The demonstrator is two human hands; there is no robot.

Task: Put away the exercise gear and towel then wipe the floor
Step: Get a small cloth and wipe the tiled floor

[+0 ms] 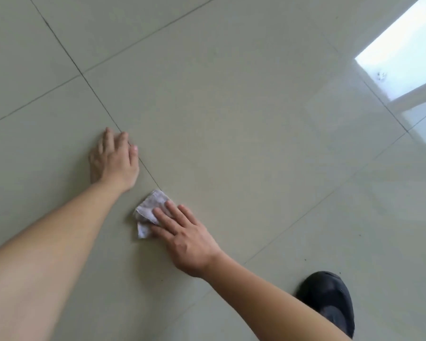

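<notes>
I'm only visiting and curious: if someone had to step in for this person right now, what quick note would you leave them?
Left hand: open, flat on the floor.
Right hand: open, straight fingers pressing a small white cloth onto the tile.
Done: no exercise gear or towel is in view, so it is probably put away, but this cannot be confirmed.
Left: wipe the rest of the floor, including around the black shoe at lower right.
</notes>
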